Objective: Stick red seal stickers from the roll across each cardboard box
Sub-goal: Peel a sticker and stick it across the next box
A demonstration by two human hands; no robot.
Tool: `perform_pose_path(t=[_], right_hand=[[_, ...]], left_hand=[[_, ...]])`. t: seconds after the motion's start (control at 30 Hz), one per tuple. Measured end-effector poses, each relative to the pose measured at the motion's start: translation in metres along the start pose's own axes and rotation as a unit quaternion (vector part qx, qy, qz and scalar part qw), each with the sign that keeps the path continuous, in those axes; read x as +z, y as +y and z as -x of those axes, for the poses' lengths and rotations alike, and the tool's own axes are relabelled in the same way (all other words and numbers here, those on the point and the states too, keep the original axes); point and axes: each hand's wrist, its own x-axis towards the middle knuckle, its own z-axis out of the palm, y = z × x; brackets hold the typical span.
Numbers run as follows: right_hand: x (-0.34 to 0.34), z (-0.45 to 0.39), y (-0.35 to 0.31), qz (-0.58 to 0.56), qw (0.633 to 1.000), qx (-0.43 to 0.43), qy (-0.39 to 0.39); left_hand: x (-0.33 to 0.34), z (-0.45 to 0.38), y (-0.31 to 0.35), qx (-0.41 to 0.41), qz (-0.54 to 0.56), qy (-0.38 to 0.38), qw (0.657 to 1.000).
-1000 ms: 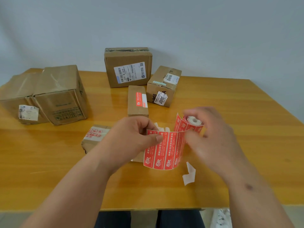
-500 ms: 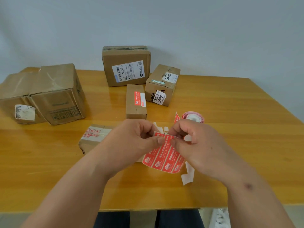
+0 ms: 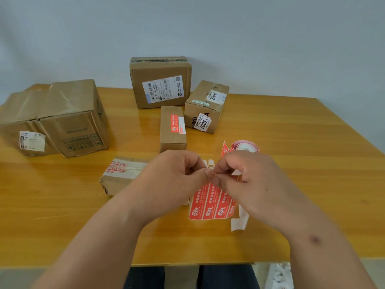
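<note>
Wooden table (image 3: 302,163): cardboard boxes (image 3: 160,82) far; near centre, left hand (image 3: 173,176) and right hand (image 3: 245,180) both pinching red sticker strip (image 3: 210,203); roll (image 3: 245,146) behind.

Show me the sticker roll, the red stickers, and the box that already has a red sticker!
sticker roll (image 3: 245,146): head view, on its top edge.
red stickers (image 3: 210,205): head view, middle of the hanging strip.
small box (image 3: 171,140): head view, bare cardboard below its sticker.
</note>
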Motion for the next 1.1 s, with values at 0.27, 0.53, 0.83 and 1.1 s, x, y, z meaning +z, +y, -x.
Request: perform_pose_path(t=[0.27,0.53,0.83,1.1], right_hand=[[0.0011,0.0014,-0.0020,0.036,0.999,-0.029,0.015],[0.0015,0.0027,0.0006,-0.003,0.999,-0.039,0.026],[0.0005,0.0031,0.0020,-0.062,0.998,-0.024,0.013],[0.0023,0.0029,0.0023,-0.048,0.997,-0.041,0.037]], left_hand=[[0.0047,0.0006,-0.0033,0.001,0.027,0.008,1.000],[0.0080,0.0051,-0.0061,0.024,0.046,0.030,0.998],[0.0078,0.0047,-0.0078,0.026,0.076,0.014,0.997],[0.0102,0.0050,-0.0066,0.029,0.086,0.017,0.996]])
